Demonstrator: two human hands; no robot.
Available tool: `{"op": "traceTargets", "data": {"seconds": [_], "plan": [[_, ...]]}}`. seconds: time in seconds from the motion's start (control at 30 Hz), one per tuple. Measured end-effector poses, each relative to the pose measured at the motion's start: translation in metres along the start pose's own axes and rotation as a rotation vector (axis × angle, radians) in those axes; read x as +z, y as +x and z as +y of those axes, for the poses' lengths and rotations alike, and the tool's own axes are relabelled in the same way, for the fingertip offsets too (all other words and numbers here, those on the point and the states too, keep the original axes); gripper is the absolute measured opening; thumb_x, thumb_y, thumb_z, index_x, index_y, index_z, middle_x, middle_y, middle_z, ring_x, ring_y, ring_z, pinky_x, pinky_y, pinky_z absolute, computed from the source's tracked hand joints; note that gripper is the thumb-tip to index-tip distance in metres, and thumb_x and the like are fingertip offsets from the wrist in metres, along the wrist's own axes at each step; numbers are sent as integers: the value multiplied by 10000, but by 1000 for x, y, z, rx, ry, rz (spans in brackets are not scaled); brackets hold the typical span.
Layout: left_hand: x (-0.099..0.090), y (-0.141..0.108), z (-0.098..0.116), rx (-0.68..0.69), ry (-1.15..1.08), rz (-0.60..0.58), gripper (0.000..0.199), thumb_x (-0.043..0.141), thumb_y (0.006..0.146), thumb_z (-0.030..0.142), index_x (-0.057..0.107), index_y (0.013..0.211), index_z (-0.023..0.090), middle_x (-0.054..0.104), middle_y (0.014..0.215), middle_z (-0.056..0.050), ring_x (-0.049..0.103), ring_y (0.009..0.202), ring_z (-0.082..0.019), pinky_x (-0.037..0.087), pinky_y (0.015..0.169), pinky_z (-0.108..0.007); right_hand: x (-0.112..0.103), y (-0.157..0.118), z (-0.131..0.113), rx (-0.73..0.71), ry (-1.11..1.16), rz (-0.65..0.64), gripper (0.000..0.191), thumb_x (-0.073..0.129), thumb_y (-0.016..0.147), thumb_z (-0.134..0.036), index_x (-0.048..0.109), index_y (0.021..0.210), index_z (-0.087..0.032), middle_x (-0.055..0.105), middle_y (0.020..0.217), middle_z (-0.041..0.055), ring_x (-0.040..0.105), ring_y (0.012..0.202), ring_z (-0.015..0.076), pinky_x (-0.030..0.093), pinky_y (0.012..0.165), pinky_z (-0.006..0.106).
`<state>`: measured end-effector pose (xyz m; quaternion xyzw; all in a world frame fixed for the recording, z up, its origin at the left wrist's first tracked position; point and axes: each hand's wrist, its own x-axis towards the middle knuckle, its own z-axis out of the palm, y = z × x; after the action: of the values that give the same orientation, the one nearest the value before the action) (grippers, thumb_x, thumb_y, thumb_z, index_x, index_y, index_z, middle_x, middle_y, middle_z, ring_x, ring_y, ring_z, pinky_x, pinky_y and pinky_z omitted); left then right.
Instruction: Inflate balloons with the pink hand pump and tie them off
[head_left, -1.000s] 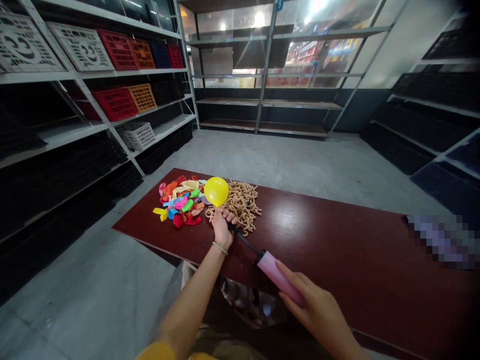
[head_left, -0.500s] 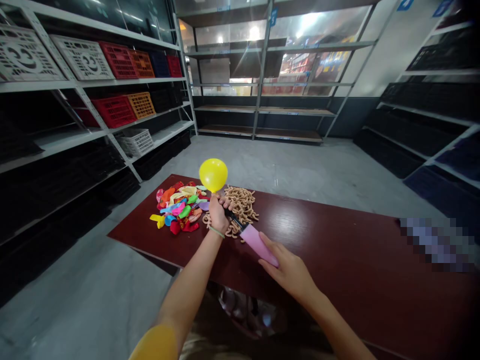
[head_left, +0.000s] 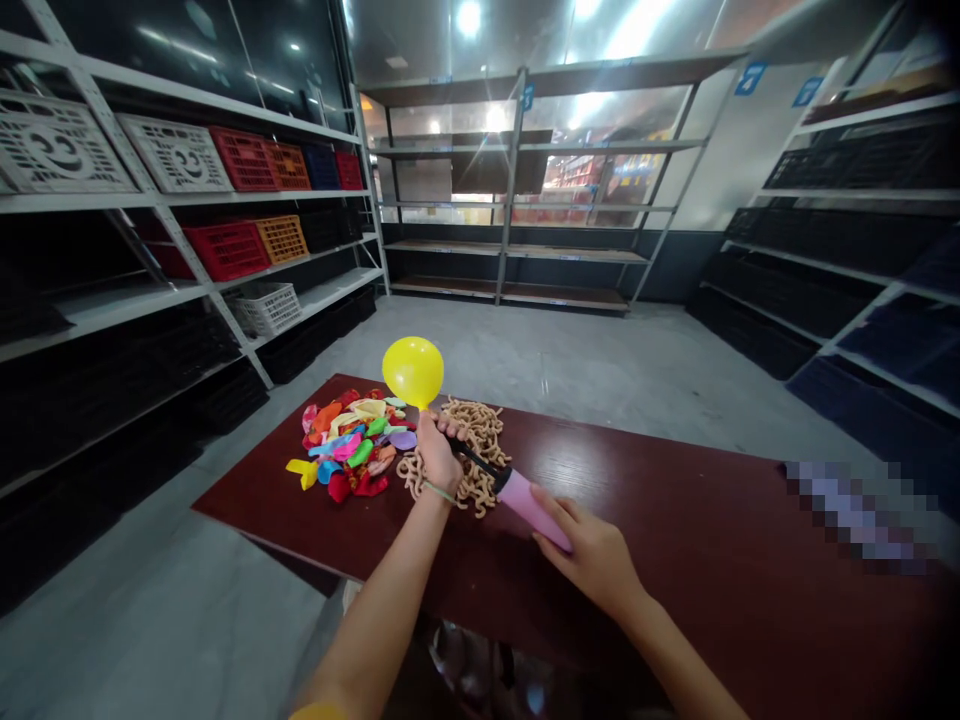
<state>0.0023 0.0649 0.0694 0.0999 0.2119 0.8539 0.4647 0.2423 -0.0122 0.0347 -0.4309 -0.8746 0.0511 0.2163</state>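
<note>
A partly inflated yellow balloon (head_left: 413, 371) stands above my left hand (head_left: 439, 450), whose fingers are closed round its neck and the black front end of a hand pump. The pump's pink body (head_left: 534, 510) is gripped by my right hand (head_left: 596, 555), lower and to the right. Between the hands a length of the black shaft shows. Left of my left hand lies a pile of uninflated coloured balloons (head_left: 352, 440). Beige, curved pieces (head_left: 480, 440) are heaped behind and beside my left wrist.
The dark red table (head_left: 637, 490) extends to the right, where a pixelated patch (head_left: 855, 515) covers something at its far edge. Shelves with crates (head_left: 229, 250) stand on the left, metal racks (head_left: 501, 200) at the back, and dark shelving (head_left: 832, 260) on the right.
The yellow balloon looks slightly larger. More of the pump's black shaft shows, and the pink body has moved away from my left hand. The camera view has shifted a little.
</note>
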Motion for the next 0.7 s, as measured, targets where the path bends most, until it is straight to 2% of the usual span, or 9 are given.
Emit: {"op": "traceTargets", "data": {"seconds": [0.13,0.3,0.43,0.57,0.7], "plan": [[0,-22,0,-39,-3,-27,265,615,883,371,431,776,213,304,600,75,336,442,-63,314,416,-200,2,16,-26,17,73,-17,612,522,922,-332,349,1509,-323,676,1165,64,681,964,220,563,805,334],[-13,-40,15,-72,103,-5,243,573,904,356,437,767,209,300,595,71,328,432,-69,316,400,-208,2,-14,-43,0,201,-59,644,509,948,-344,252,1538,-354,650,1244,46,671,1050,208,566,845,317],[-22,-46,27,-57,114,-21,251,591,900,347,435,763,205,308,609,70,342,444,-68,338,421,-213,-2,-52,-36,-40,179,-65,645,508,952,-322,248,1541,-358,644,1256,52,664,1072,209,562,859,312],[-35,-52,28,-97,68,-38,259,605,896,326,428,753,202,308,613,68,348,454,-67,358,448,-222,-10,-88,-18,-50,64,-35,626,539,926,-309,328,1511,-378,662,1219,55,682,1020,228,565,821,323],[-45,-66,19,-103,44,5,265,614,895,355,443,767,199,324,626,65,366,475,-71,371,472,-227,-15,-102,-11,-31,-30,-12,578,557,911,-318,417,1469,-370,679,1180,51,695,969,224,564,773,306]]}}
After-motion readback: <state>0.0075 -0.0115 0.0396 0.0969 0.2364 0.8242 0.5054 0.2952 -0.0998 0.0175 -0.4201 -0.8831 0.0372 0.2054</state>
